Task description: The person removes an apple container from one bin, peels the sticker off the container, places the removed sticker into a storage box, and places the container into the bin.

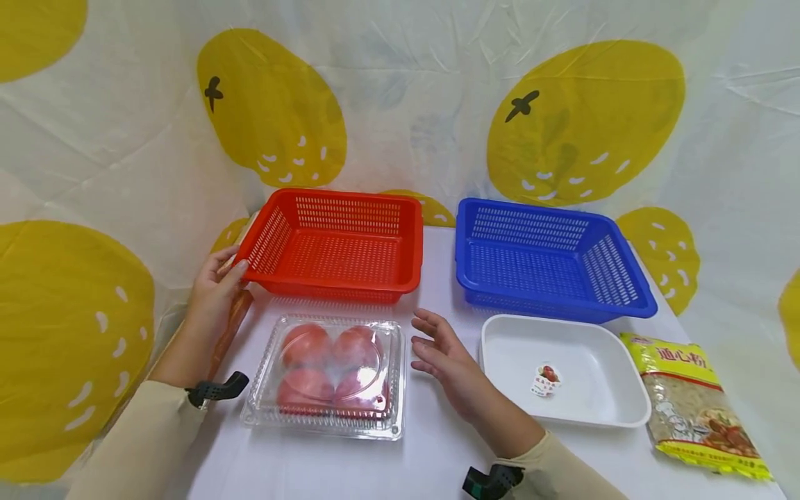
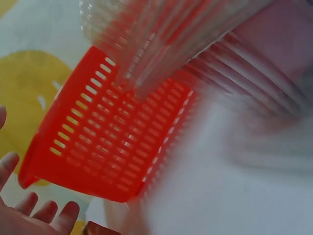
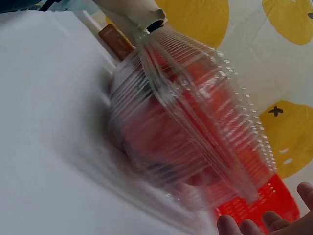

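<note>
A clear plastic clamshell box with several red tomatoes inside lies on the white table, closed. My left hand touches the left front corner of the red basket with loosely bent fingers; its fingertips show below the basket in the left wrist view. My right hand hovers open just right of the box, palm facing it, not touching. The right wrist view shows the blurred box and my fingertips at the bottom edge.
A blue basket stands at the back right. In front of it lies a white tray with a small sticker inside. A yellow packet of pasta lies at the far right. A white-and-yellow cloth hangs behind.
</note>
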`<act>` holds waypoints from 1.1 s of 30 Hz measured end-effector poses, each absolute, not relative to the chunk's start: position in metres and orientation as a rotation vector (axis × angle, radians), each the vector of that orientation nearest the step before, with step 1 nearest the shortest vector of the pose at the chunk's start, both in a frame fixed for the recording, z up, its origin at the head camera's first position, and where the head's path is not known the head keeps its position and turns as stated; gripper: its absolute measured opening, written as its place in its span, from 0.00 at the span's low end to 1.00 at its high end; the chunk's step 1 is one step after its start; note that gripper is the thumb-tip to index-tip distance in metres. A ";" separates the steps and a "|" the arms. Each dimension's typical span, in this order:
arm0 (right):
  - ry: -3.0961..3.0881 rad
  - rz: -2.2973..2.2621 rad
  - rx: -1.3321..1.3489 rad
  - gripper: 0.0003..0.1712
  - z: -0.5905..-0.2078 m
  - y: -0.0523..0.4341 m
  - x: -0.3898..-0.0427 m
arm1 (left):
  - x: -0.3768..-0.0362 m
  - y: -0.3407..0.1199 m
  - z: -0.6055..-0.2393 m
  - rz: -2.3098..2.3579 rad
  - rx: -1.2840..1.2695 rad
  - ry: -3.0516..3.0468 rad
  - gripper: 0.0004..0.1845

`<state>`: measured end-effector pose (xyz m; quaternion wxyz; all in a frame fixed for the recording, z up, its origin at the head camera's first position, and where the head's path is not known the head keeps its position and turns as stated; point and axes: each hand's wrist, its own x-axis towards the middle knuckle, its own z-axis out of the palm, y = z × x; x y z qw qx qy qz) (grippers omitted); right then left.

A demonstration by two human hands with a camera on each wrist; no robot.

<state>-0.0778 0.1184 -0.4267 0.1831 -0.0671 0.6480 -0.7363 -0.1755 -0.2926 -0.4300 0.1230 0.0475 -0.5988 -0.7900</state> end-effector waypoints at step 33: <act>1.788 -1.849 -0.325 0.43 -0.445 0.087 -0.093 | -0.182 -0.299 -0.446 -2.465 0.023 -1.927 0.33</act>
